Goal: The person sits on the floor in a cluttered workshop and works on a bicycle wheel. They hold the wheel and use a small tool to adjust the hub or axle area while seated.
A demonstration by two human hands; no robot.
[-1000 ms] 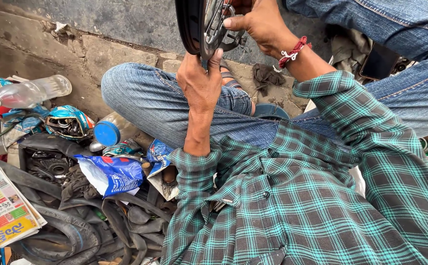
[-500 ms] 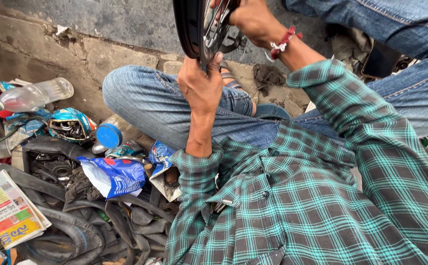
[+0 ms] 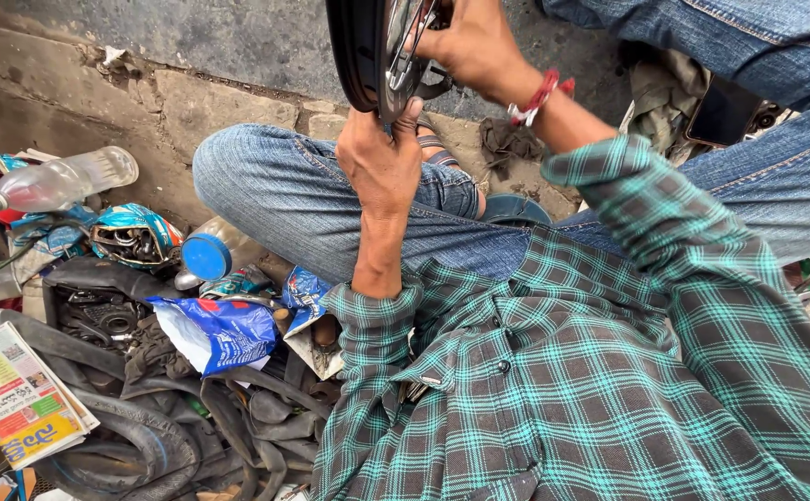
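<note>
A black wheel rim (image 3: 360, 57) with shiny metal inside stands on edge at the top of the head view, partly cut off by the frame. My left hand (image 3: 382, 158) grips its lower edge from below, thumb against the rim. My right hand (image 3: 465, 42), with a red thread band on the wrist, reaches into the rim's inner side near the spokes; what its fingers pinch is hidden. I sit cross-legged in blue jeans (image 3: 284, 199) and a green checked shirt (image 3: 535, 371).
At the left lies a heap of black rubber inner tubes (image 3: 145, 436), a blue plastic bag (image 3: 224, 329), a clear plastic bottle (image 3: 57, 181), a blue-capped bottle (image 3: 205, 255) and a folded newspaper (image 3: 15, 394). A stone kerb (image 3: 219, 97) runs behind.
The rim and both hands have shifted slightly up and left in view; the right hand has moved higher along the rim. The left hand keeps its grip.
</note>
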